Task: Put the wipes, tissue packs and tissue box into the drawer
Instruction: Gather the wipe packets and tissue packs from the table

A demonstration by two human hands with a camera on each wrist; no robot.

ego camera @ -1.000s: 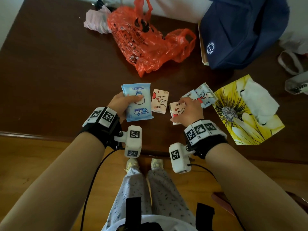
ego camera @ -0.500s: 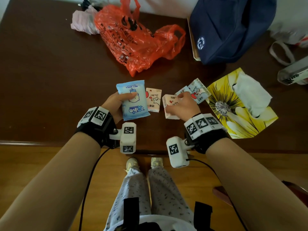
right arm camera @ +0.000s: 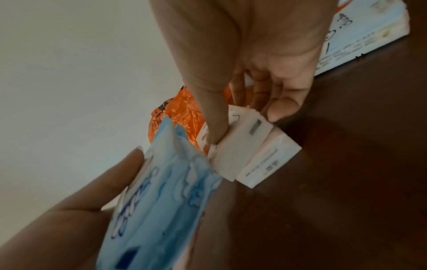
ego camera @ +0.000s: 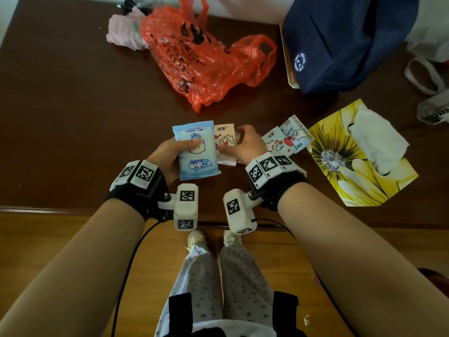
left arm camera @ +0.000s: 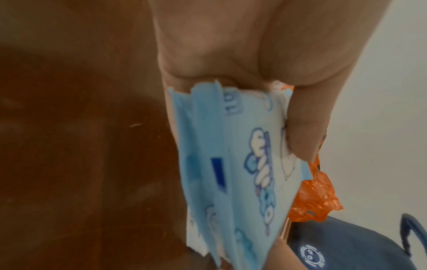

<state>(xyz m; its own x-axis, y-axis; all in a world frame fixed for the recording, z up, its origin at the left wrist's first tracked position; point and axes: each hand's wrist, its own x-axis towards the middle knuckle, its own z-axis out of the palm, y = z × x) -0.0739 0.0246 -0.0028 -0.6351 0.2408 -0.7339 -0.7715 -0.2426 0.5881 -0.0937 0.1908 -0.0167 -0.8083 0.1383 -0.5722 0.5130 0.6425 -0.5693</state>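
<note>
My left hand (ego camera: 174,152) holds a pale blue wet wipes pack (ego camera: 197,152) just above the dark table, thumb across its face; the pack (left arm camera: 242,173) fills the left wrist view. Right beside it, my right hand (ego camera: 243,144) grips two small white cartoon tissue packs (ego camera: 225,139) stacked together, thumb on one side and fingers on the other (right arm camera: 245,148). Two more tissue packs (ego camera: 277,142) (ego camera: 295,135) lie overlapping to the right. Further right lies the yellow flower-print tissue box (ego camera: 340,171) with a white tissue sticking out. No drawer is in view.
An orange plastic bag (ego camera: 206,59) and pink cloth (ego camera: 124,30) lie at the back of the table, a navy bag (ego camera: 340,40) at the back right, white straps (ego camera: 422,76) at the far right. The table's front edge (ego camera: 48,210) runs below my wrists.
My right hand has moved left with a tissue pack and now grips it together with the pack lying next to the wipes. The left hand still holds the wipes pack.
</note>
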